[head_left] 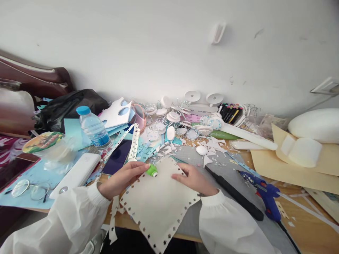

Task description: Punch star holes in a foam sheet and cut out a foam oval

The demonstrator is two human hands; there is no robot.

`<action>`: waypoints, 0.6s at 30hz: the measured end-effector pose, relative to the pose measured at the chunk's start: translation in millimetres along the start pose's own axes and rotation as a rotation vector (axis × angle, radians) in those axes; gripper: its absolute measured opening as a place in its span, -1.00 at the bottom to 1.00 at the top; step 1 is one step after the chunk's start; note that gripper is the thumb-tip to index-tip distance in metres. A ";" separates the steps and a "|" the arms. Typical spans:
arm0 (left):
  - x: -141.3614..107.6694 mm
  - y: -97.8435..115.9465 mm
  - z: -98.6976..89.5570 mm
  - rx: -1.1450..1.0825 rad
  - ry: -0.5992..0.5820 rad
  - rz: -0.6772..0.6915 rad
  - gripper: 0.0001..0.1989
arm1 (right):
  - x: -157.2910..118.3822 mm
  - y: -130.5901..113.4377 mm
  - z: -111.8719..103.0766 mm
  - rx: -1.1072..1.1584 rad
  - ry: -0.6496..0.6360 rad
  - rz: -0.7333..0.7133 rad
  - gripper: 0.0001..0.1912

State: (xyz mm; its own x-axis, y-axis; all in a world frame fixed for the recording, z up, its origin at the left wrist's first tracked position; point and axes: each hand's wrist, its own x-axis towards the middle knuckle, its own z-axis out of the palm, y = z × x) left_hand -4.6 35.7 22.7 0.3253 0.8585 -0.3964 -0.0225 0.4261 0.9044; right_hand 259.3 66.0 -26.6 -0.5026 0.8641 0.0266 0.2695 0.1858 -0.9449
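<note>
A small green craft punch (152, 170) with a white end sits at the upper left edge of a cream sheet of paper (159, 204). My left hand (129, 176) grips the punch between thumb and fingers. The sheet is turned corner toward me, with small flower-shaped holes along its edges, and its lower corner hangs past the table edge. My right hand (189, 176) pinches the sheet at its upper right edge, thumb on top and fingers behind. Just right of that hand lies a long black tool (235, 194) on the grey mat (225, 165).
A blue glue gun (265, 194) with its cord lies at the right. On the left are a water bottle (94, 128), a dark phone (117, 157), a white power bank (75, 174) and eyeglasses (31, 189). White discs (173, 116), paper scraps and markers (231, 113) line the wall.
</note>
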 end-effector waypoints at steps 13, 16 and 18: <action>89.1 8.3 -13.7 0.948 0.245 0.659 -0.71 | -2.0 0.4 -5.8 0.161 -0.406 0.165 -0.74; 99.2 7.8 -8.7 0.982 0.221 0.707 -0.71 | 0.3 3.1 -4.7 0.162 -0.400 0.192 -0.70; 91.3 12.0 -3.8 0.987 0.228 0.748 -0.72 | 1.9 4.6 -4.9 0.122 -0.408 0.202 -0.65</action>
State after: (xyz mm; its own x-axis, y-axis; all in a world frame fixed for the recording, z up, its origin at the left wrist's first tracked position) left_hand 21.2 120.2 -3.2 0.3655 0.8688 0.3340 0.6165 -0.4948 0.6124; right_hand 263.6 70.8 -29.2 -0.7388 0.6179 -0.2690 0.3085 -0.0447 -0.9502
